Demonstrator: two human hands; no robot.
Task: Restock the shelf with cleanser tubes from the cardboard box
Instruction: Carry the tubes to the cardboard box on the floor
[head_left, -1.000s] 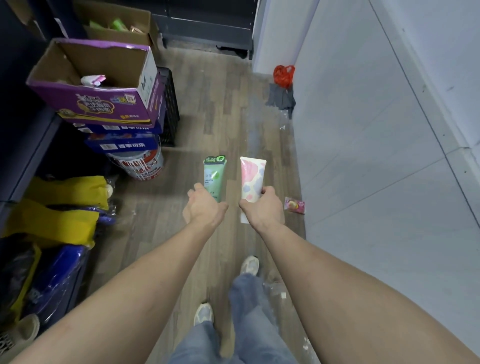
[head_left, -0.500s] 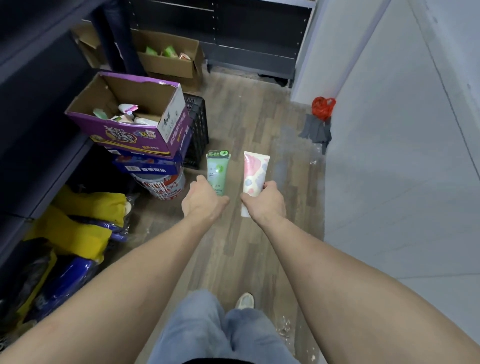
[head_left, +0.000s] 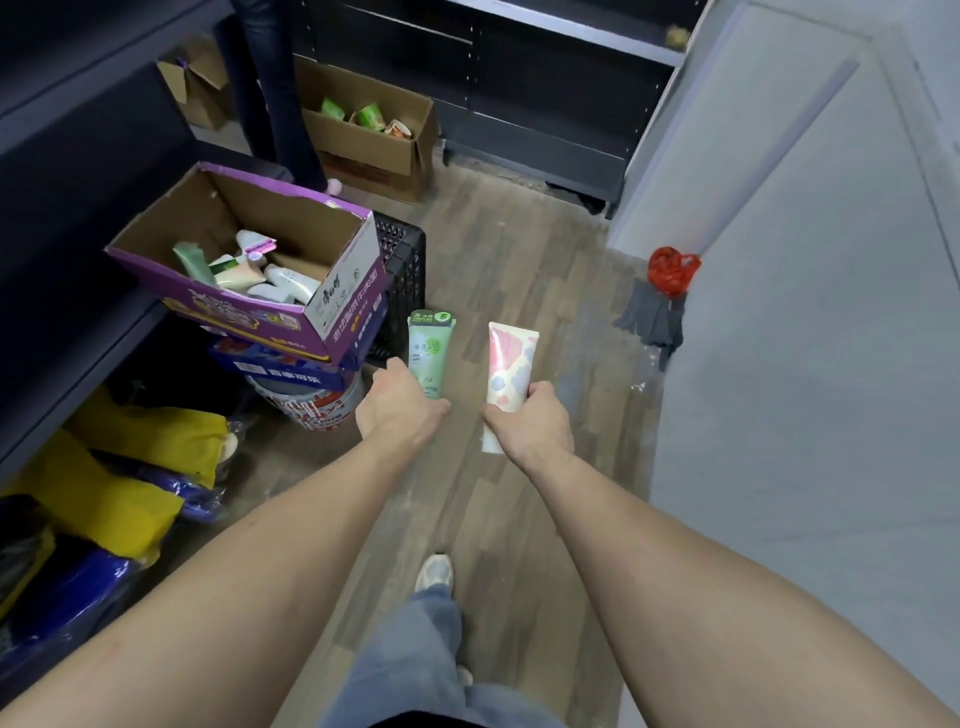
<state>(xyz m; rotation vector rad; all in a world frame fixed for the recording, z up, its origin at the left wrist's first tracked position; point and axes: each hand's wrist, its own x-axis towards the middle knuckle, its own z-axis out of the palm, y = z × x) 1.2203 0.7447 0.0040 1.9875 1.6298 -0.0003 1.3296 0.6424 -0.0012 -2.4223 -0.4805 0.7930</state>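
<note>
Left hand grip pinching green tube, right hand grip pinching pink tube, purple box of tubes left

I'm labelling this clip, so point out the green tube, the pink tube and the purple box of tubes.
green tube (head_left: 429, 349): head view, printed front above the left hand.
pink tube (head_left: 510, 364): head view, patterned front above the right hand.
purple box (head_left: 347, 304): head view, its near side panel.

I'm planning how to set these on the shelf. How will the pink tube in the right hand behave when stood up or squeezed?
The pink tube looks like soft plastic, so it probably dents under the right hand. Its flat crimped end points up, so it likely can't balance on that end; the cap end is hidden. It seems light, held one-handed.
</note>
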